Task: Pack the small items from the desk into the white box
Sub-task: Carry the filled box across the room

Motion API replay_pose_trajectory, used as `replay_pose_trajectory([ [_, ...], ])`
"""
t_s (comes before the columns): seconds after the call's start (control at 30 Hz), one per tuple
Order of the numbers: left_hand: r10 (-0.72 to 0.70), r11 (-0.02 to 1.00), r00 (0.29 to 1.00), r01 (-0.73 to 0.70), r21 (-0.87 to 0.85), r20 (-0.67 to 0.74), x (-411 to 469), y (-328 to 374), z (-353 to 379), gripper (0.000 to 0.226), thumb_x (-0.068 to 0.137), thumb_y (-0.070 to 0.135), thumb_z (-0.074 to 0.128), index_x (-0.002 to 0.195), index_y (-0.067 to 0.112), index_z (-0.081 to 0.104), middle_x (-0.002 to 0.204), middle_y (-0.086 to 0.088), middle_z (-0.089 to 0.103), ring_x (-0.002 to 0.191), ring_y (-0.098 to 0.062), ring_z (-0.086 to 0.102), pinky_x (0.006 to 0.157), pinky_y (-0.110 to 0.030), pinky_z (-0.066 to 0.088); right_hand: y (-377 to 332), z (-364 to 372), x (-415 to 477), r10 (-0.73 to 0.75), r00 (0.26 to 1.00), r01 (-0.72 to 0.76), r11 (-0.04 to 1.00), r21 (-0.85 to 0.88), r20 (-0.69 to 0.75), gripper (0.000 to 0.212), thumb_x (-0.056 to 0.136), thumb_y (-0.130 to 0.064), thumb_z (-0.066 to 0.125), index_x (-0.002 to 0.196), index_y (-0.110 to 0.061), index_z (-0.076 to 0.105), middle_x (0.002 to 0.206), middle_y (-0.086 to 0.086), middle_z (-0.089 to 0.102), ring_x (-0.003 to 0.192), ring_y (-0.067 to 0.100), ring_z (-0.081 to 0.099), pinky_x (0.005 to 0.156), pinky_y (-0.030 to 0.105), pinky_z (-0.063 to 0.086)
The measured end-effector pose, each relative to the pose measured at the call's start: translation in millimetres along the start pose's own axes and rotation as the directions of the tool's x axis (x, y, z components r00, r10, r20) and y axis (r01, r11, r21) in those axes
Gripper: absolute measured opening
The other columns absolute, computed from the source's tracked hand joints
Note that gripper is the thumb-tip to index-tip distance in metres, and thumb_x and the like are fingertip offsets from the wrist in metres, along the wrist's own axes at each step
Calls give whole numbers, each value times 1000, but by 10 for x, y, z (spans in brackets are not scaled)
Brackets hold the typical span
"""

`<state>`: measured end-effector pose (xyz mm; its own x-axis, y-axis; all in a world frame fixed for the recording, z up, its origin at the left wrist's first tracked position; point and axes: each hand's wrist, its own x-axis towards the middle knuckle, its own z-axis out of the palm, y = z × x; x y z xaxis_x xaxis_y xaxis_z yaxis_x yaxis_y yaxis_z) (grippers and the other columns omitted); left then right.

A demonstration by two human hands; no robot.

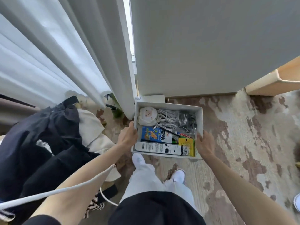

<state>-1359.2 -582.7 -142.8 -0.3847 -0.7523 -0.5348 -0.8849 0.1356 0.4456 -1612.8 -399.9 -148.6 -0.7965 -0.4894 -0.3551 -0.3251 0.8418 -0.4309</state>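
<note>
The white box (200,118) hangs above the patterned floor, held from both sides. My left hand (129,135) grips its left wall and my right hand (204,145) grips its right wall. Inside lie a round white pouch with a cartoon face (148,114), coiled white cables (167,118), a black cable bundle (186,120), a blue and white snack packet (155,134), a yellow packet (186,146), a long white printed package (159,147) and a black pen (168,131).
White curtains (65,54) hang at the left, a pale cabinet side (211,46) rises straight ahead, and a wooden edge (276,82) juts in at the right. Dark and cream clothes (48,135) are piled at the left. My feet in white shoes (178,174) stand below the box.
</note>
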Motion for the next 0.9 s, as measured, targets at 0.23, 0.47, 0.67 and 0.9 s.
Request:
replay_pose_trajectory([
  [0.23,-159,987,987,159,-26,19,1382,-144,344,30,94,17,41,124,13,39,98,-17,63,86,-38,60,74,-46,51,-154,978,1265,25,997,-27,999,21,71,26,101,-21,42,114,-2,54,103,22,65,98,41,60,77,41,43],
  [0.47,-270,962,963,270,-29,-13,2784,-443,1071,36,96,17,37,131,9,33,89,-21,63,82,-38,61,75,-49,53,-188,2065,2695,-23,994,24,1000,-6,106,28,101,-20,44,115,1,55,103,26,66,100,46,60,80,48,45],
  [0.67,-268,963,956,264,-51,-117,3795,-795,1493,16,96,16,39,111,11,44,84,-15,59,78,-33,59,72,-47,52,-216,2921,3543,-7,993,6,1000,3,118,34,101,-23,43,128,-5,51,113,24,64,109,45,57,85,50,47],
  [0.9,-376,927,917,369,-73,-131,4410,-1045,1730,28,92,9,40,120,9,45,103,-18,60,89,-34,54,72,-37,40,-300,3490,3907,30,992,-32,999,14,120,30,100,-19,45,127,-5,49,102,20,64,76,26,55,64,30,39],
])
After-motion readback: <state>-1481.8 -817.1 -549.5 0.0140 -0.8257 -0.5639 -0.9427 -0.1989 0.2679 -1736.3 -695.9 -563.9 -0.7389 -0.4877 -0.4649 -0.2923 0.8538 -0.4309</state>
